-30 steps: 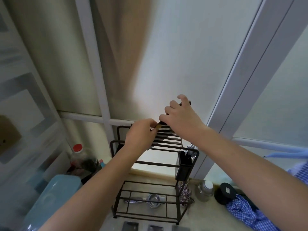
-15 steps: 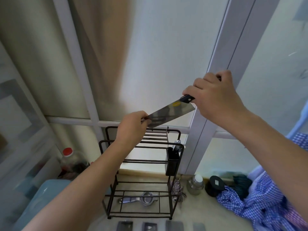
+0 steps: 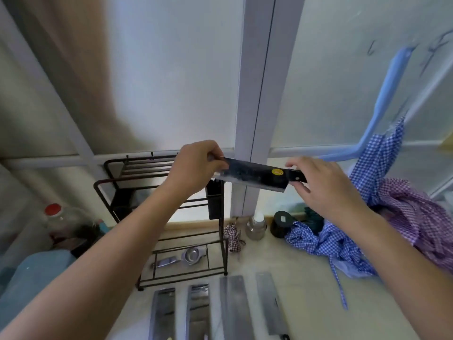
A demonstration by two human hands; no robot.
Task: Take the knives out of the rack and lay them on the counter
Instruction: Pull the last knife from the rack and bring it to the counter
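Observation:
A cleaver (image 3: 252, 175) with a dark blade, a yellow sticker and a black handle hangs level in the air to the right of the black wire rack (image 3: 157, 173). My right hand (image 3: 323, 190) grips its handle. My left hand (image 3: 196, 168) pinches the far end of the blade. Several steel cleavers (image 3: 230, 307) lie side by side on the pale counter (image 3: 306, 278) in front of the rack. The rack's top slots look empty of knives.
A black holder (image 3: 215, 202) hangs on the rack's right side, and a metal squeezer (image 3: 181, 257) lies on its bottom shelf. Checked blue and purple cloths (image 3: 343, 239) are heaped at the right, next to a small steel jar (image 3: 256, 227) and a black lid (image 3: 282, 223). A red-capped bottle (image 3: 55, 214) stands at the left.
The cleaver has come out of the rack, first raised, now lowered and level to the rack's right. The view has tilted down, showing more of the counter and its knives.

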